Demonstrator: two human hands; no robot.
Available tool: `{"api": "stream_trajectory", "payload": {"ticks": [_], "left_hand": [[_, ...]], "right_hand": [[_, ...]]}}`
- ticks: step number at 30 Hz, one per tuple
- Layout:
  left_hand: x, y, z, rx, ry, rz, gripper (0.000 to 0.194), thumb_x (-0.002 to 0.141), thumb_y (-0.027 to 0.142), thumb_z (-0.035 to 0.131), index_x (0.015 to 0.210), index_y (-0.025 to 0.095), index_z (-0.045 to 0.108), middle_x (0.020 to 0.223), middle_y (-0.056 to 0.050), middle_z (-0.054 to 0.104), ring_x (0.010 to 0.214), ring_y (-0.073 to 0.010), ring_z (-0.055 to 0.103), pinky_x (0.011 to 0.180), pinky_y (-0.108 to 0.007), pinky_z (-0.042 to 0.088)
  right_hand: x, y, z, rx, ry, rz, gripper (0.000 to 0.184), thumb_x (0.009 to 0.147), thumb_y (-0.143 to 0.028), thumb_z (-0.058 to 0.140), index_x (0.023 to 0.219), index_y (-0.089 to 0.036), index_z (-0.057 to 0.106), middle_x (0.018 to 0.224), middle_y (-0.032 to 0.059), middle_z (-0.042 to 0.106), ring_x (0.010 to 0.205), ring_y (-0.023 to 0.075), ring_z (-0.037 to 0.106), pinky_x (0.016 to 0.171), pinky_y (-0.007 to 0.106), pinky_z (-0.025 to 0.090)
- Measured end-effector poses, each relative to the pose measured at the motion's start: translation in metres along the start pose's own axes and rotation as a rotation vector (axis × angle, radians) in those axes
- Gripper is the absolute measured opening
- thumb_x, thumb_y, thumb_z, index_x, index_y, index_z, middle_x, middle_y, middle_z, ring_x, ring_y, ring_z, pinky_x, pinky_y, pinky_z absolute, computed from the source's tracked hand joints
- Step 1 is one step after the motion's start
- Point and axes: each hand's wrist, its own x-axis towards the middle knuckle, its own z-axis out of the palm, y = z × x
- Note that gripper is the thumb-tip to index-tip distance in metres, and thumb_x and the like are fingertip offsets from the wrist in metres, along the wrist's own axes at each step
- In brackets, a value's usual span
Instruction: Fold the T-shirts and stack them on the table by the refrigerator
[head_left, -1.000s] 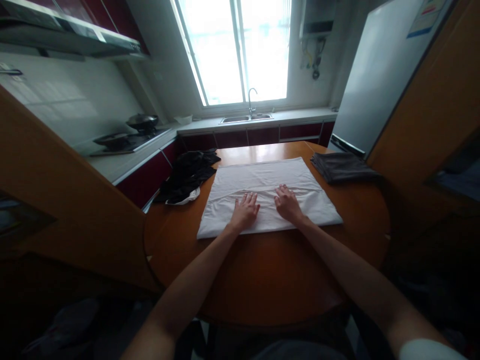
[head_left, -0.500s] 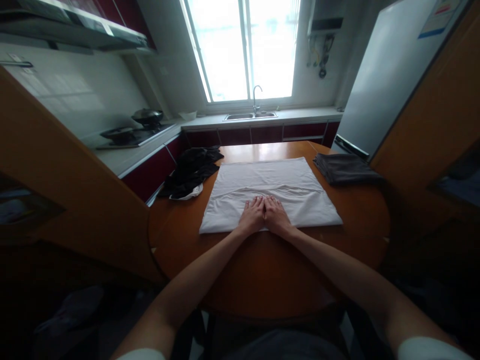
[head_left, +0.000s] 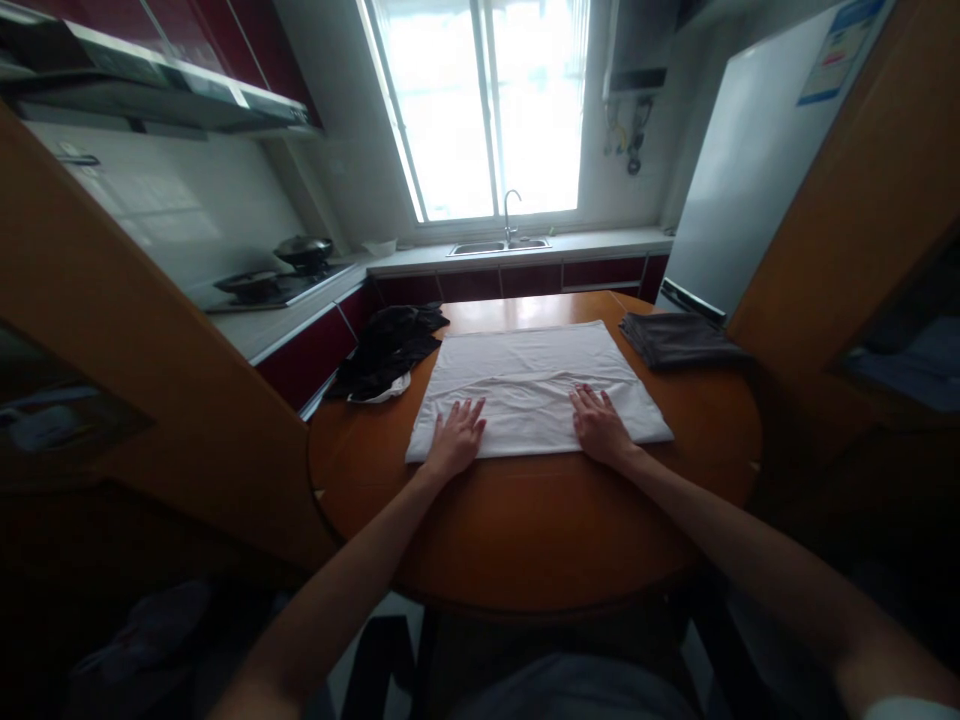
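Note:
A white folded cloth, perhaps a garment, lies spread on the round wooden table. A folded edge runs across its middle, with small wrinkles in the near half. My left hand rests flat on the near left part of the cloth, fingers stretched out. On the near right part lies my right hand, palm down with its fingers extended. Neither hand grips anything, and a wide stretch of cloth shows between them.
Crumpled black clothing with a white piece lies at the table's left. A folded dark grey cloth sits at the right. Beyond are a sink, a stove with pans and a fridge. Wooden frames flank both sides.
My hands have slid apart from the middle of the cloth, the left one leftward and the right one rightward. The view has tilted up slightly.

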Motion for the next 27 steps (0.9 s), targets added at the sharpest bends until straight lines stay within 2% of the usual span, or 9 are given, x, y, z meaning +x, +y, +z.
{"api": "stream_trajectory", "payload": {"ticks": [3, 7, 10, 14, 17, 19, 21, 24, 27], "left_hand": [[-0.022, -0.044, -0.007, 0.083, -0.046, -0.03, 0.053, 0.104, 0.04, 0.031, 0.154, 0.027, 0.043, 0.162, -0.008, 0.036, 0.153, -0.0311, 0.024, 0.122, -0.057, 0.018], [-0.048, -0.086, -0.014, 0.078, -0.087, -0.067, 0.056, 0.104, 0.045, 0.026, 0.157, 0.031, 0.038, 0.166, -0.001, 0.027, 0.154, -0.0261, 0.021, 0.123, -0.049, 0.021], [-0.057, -0.101, -0.017, 0.078, -0.103, -0.06, 0.059, 0.103, 0.046, 0.026, 0.159, 0.029, 0.033, 0.167, -0.001, 0.025, 0.155, -0.0235, 0.02, 0.124, -0.046, 0.019], [-0.058, -0.112, -0.018, 0.05, -0.126, -0.023, 0.061, 0.1, 0.048, 0.037, 0.158, 0.028, 0.035, 0.166, -0.003, 0.027, 0.154, -0.0232, 0.021, 0.124, -0.044, 0.019], [-0.058, -0.123, -0.02, -0.008, -0.074, 0.078, 0.061, 0.097, 0.055, 0.044, 0.151, 0.025, 0.048, 0.163, -0.007, 0.034, 0.153, -0.028, 0.026, 0.123, -0.047, 0.025], [-0.059, -0.129, -0.024, -0.06, 0.02, 0.226, 0.054, 0.098, 0.055, 0.046, 0.138, 0.023, 0.062, 0.157, -0.011, 0.044, 0.147, -0.0301, 0.037, 0.119, -0.047, 0.034], [-0.062, -0.132, -0.029, -0.082, 0.109, 0.389, 0.04, 0.101, 0.047, 0.047, 0.122, 0.023, 0.072, 0.143, -0.011, 0.058, 0.136, -0.0279, 0.05, 0.115, -0.045, 0.041], [-0.064, -0.129, -0.04, -0.055, 0.147, 0.545, 0.031, 0.102, 0.026, 0.045, 0.117, 0.025, 0.072, 0.124, -0.008, 0.068, 0.12, -0.0228, 0.059, 0.11, -0.043, 0.046], [-0.065, -0.122, -0.048, -0.036, 0.096, 0.593, 0.043, 0.099, 0.01, 0.04, 0.131, 0.024, 0.065, 0.123, -0.008, 0.067, 0.116, -0.0203, 0.061, 0.107, -0.039, 0.049]], "right_hand": [[-0.021, 0.046, -0.002, -0.005, -0.085, 0.102, 0.055, 0.103, -0.032, 0.03, 0.15, -0.009, 0.045, 0.16, 0.0164, 0.037, 0.15, 0.0274, 0.031, 0.121, 0.05, 0.023], [-0.046, 0.09, -0.004, -0.037, -0.11, 0.17, 0.055, 0.103, -0.038, 0.031, 0.15, -0.014, 0.046, 0.16, 0.0145, 0.038, 0.15, 0.0275, 0.032, 0.121, 0.053, 0.023], [-0.056, 0.106, -0.005, -0.045, -0.107, 0.227, 0.056, 0.103, -0.039, 0.03, 0.151, -0.015, 0.045, 0.162, 0.014, 0.034, 0.151, 0.0288, 0.029, 0.12, 0.056, 0.025], [-0.059, 0.111, -0.005, -0.026, -0.07, 0.237, 0.058, 0.103, -0.041, 0.03, 0.151, -0.012, 0.044, 0.163, 0.017, 0.031, 0.151, 0.0306, 0.027, 0.119, 0.056, 0.027], [-0.061, 0.112, -0.006, 0.014, -0.012, 0.174, 0.056, 0.102, -0.044, 0.035, 0.15, -0.016, 0.046, 0.163, 0.0166, 0.031, 0.152, 0.0316, 0.026, 0.119, 0.061, 0.025], [-0.064, 0.114, -0.008, 0.048, 0.012, 0.083, 0.056, 0.1, -0.047, 0.041, 0.149, -0.021, 0.047, 0.164, 0.0151, 0.031, 0.152, 0.0336, 0.025, 0.118, 0.067, 0.022], [-0.068, 0.118, -0.01, 0.077, 0.026, -0.016, 0.056, 0.098, -0.049, 0.046, 0.148, -0.024, 0.048, 0.164, 0.014, 0.032, 0.152, 0.0353, 0.025, 0.116, 0.071, 0.021], [-0.074, 0.122, -0.017, 0.102, 0.028, -0.161, 0.054, 0.097, -0.047, 0.051, 0.146, -0.026, 0.051, 0.162, 0.0126, 0.036, 0.15, 0.0339, 0.03, 0.118, 0.066, 0.026], [-0.076, 0.123, -0.028, 0.084, 0.043, -0.265, 0.049, 0.098, -0.039, 0.051, 0.145, -0.026, 0.052, 0.156, 0.0116, 0.046, 0.145, 0.0306, 0.041, 0.117, 0.055, 0.036]]}}
